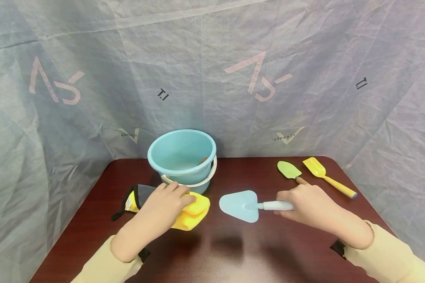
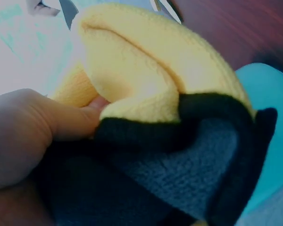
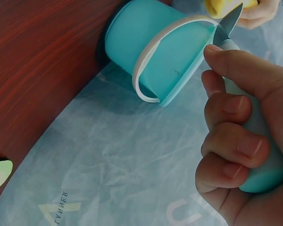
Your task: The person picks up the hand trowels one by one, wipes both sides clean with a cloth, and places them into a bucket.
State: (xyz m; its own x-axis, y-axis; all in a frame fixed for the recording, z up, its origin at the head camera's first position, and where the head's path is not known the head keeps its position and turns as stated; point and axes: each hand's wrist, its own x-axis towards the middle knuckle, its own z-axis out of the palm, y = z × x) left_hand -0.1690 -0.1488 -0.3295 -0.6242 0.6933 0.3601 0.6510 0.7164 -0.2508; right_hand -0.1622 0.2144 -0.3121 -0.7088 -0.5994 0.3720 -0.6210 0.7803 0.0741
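So, both hands are busy over a dark reddish-brown table (image 1: 255,171). The left hand (image 1: 163,208) has hold of a yellow-and-grey plush cloth (image 1: 194,214) with black edging, on the near left side. Its fingers are bent onto the cloth, pinching a bunched fold, and the thumb goes in under the yellow side; I can't tell exactly where every fingertip ends up because the fabric covers some of them. Part of the cloth sticks out left past the hand, with a black strip trailing off it.

Over on the right, the right hand (image 1: 308,206) grips a light blue trowel (image 1: 241,206) by its pale handle. Three fingers are curled round that handle and the thumb lies along it toward the blade. The trowel is up off the table, roughly mid-table left to right, blade pointing left, near the cloth with a small gap between them.

Just beyond the cloth, on the far left, a light blue bucket (image 1: 180,151) stands upright, its white bail handle (image 1: 200,184) hanging down the near side. Something brownish pokes up inside, too hidden to name. Far right, a green hand shovel (image 1: 288,169) and a yellow scoop (image 1: 316,168) lie side by side.
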